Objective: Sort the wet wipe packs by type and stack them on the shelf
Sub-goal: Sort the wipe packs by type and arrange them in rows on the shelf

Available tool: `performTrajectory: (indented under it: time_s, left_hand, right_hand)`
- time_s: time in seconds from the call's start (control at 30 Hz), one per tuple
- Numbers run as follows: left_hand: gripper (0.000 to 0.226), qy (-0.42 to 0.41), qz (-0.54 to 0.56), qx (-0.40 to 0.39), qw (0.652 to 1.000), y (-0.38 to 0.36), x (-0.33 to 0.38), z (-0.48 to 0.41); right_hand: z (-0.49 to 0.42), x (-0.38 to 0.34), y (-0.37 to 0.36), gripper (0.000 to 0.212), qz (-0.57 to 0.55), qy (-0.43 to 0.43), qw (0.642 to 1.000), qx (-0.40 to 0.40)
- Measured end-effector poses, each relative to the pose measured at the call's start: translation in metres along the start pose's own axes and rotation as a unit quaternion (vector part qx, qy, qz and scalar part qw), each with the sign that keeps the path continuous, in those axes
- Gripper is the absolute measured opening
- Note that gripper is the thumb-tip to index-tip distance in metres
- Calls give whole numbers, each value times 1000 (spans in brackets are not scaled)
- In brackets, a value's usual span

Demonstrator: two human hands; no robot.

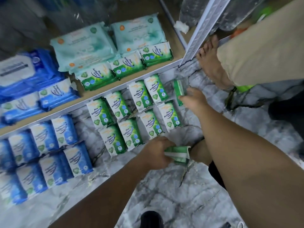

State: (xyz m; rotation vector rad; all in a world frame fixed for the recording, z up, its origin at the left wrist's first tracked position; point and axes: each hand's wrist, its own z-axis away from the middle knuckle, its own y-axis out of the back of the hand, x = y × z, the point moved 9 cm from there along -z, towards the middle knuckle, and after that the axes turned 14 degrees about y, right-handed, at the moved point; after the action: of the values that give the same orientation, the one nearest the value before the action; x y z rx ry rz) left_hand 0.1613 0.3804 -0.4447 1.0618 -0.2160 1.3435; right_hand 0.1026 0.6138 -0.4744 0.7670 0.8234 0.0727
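Several green pine wipe packs [125, 122] lie in two rows on the marble floor below the shelf edge [102, 94]. My left hand [156, 152] grips a small stack of green packs [178, 154] near my knee. My right hand [193, 98] holds one green pack [178, 91] standing on edge at the right end of the rows. On the shelf lie three green packs [125, 66], pale teal packs [85, 45] behind them, and blue packs [32, 89] to the left. More blue packs [54, 150] lie on the floor at the left.
A white perforated shelf post [202, 30] rises at the upper right, with a bare foot [212, 63] and a beige trouser leg beside it. Clear plastic bottles [189, 12] stand behind the post. Open marble floor lies at the bottom centre.
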Motion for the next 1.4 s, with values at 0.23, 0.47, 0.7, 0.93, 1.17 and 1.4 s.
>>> performTrajectory:
  time_s: [0.23, 0.47, 0.7, 0.93, 1.17, 1.4]
  left_hand:
    - [36, 206, 399, -79, 890, 28, -32, 63]
    - [42, 192, 645, -25, 739, 75, -11, 93]
    - [68, 244, 633, 17, 734, 86, -9, 128]
    - [73, 254, 540, 85, 798, 95, -3, 139]
    - [65, 229, 422, 49, 876, 100, 4, 137]
    - [69, 223, 381, 57, 896, 102, -5, 134]
  right_hand:
    - [120, 5, -30, 27, -459, -190, 868, -12]
    - [195, -31, -25, 48, -559, -172, 811, -32]
    - [227, -58, -13, 22, -504, -118, 854, -48]
    - [234, -71, -2, 22, -479, -86, 873, -37]
    - [234, -78, 0, 17, -473, -75, 877, -32]
    - [233, -72, -5, 19, -477, -77, 875, -26]
